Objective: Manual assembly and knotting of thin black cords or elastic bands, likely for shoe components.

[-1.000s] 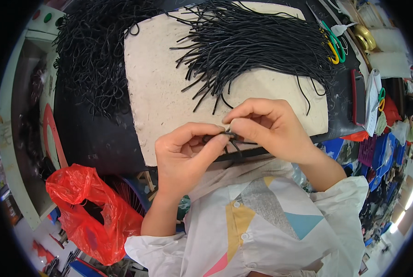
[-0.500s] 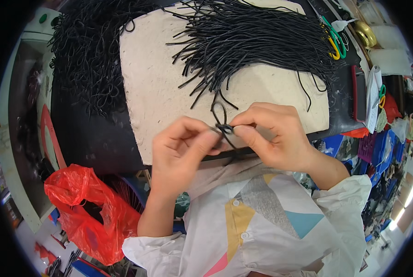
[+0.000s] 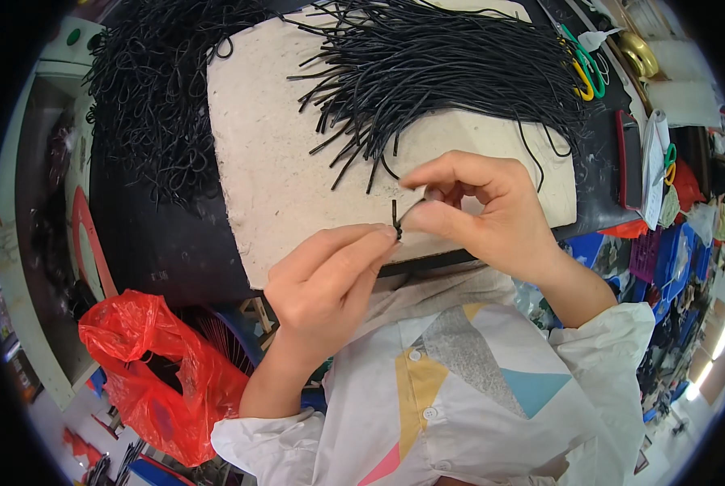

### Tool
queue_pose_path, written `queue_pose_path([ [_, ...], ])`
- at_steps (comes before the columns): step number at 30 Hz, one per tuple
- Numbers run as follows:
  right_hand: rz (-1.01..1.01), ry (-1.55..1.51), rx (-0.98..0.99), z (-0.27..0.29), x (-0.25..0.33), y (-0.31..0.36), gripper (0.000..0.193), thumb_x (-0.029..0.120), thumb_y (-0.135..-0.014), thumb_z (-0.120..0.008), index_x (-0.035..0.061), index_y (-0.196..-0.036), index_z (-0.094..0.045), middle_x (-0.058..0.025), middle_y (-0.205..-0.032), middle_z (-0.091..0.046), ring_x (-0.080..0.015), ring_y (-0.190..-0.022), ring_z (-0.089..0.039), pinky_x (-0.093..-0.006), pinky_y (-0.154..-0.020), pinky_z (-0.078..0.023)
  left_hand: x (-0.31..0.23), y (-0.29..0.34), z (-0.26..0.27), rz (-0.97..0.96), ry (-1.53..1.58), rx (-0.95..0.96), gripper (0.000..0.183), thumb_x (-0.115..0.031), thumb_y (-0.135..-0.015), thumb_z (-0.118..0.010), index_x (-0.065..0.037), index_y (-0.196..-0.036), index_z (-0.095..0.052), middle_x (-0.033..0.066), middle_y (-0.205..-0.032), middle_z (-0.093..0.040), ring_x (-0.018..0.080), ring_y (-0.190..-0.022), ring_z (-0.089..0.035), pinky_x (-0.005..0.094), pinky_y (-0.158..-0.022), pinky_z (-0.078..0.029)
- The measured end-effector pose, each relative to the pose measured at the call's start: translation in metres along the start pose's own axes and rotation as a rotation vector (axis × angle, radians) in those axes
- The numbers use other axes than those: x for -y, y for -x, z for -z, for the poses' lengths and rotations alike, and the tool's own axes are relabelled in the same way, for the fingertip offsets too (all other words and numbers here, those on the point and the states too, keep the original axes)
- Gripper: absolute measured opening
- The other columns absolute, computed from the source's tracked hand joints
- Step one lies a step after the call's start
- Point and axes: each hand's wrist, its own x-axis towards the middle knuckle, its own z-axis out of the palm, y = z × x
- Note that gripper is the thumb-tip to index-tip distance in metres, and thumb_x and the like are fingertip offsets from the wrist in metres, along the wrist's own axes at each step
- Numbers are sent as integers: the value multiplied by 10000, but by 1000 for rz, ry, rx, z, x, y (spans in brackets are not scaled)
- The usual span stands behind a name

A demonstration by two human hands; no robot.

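Observation:
A short black cord (image 3: 395,213) is held over the near edge of the pale board, one end sticking up. My left hand (image 3: 323,271) pinches it between thumb and fingertips, at what looks like a small dark knot. Close by on the right, my right hand (image 3: 488,215) is closed, thumb against index finger, on another part of the same cord; that strand is blurred. The rest of the cord is hidden behind my fingers. Beyond my hands, a thick bundle of straight black cords (image 3: 443,69) lies across the pale board (image 3: 273,154).
A heap of looped black cords (image 3: 156,105) covers the black tabletop at the far left. Scissors with green and yellow handles (image 3: 586,73) lie by the bundle's right end. A dark red-edged case (image 3: 630,162) sits at the right. A red plastic bag (image 3: 160,373) hangs at the lower left.
The open loop that stood above the knot is gone from sight; a short straight end shows there now. My right hand has shifted slightly up, and my left fingers have closed over the knot.

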Motion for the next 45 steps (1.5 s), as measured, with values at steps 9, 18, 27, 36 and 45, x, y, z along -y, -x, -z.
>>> queue_pose_path([
  [9, 180, -68, -37, -4, -7, -2, 139, -11, -719, -626, -7, -858, -632, -77, -745, -636, -129, -681, -611, -233, -616, -478, 8, -6, 9, 932, 943, 138, 139, -34, -811, -585, 72, -903, -586, 121, -823, -619, 183, -731, -626, 247, -664, -531],
  [18, 301, 75, -9, -4, -6, -4, 172, -28, -685, -642, 13, -852, -641, -99, -764, -641, -172, -655, -625, -243, -585, -483, 12, -3, 9, 1004, 1079, 121, 153, -49, -802, -601, 50, -919, -593, 115, -826, -623, 165, -724, -624, 226, -644, -521],
  [27, 321, 141, -54, -7, -5, -2, 169, -14, -686, -642, 16, -851, -634, -97, -734, -623, -188, -635, -616, -252, -553, -475, 7, -2, 7, 977, 990, 73, 160, -33, -800, -602, 57, -932, -591, 102, -827, -618, 132, -699, -604, 215, -640, -497],
  [36, 351, 317, 61, -1, -7, -4, 168, -18, -702, -615, 19, -866, -604, -89, -725, -567, -215, -625, -562, -274, -531, -437, -1, -1, 4, 802, 785, -12, 128, 32, -781, -590, 77, -901, -591, 118, -749, -617, 133, -648, -604, 206, -599, -491],
  [45, -30, -251, 73, -12, -12, 3, 170, 61, -741, -655, -1, -892, -610, -58, -785, -591, -114, -746, -570, -243, -647, -446, -3, -1, 2, 814, 905, -117, 161, 2, -798, -590, 73, -942, -574, 116, -798, -616, 142, -700, -614, 214, -634, -505],
])
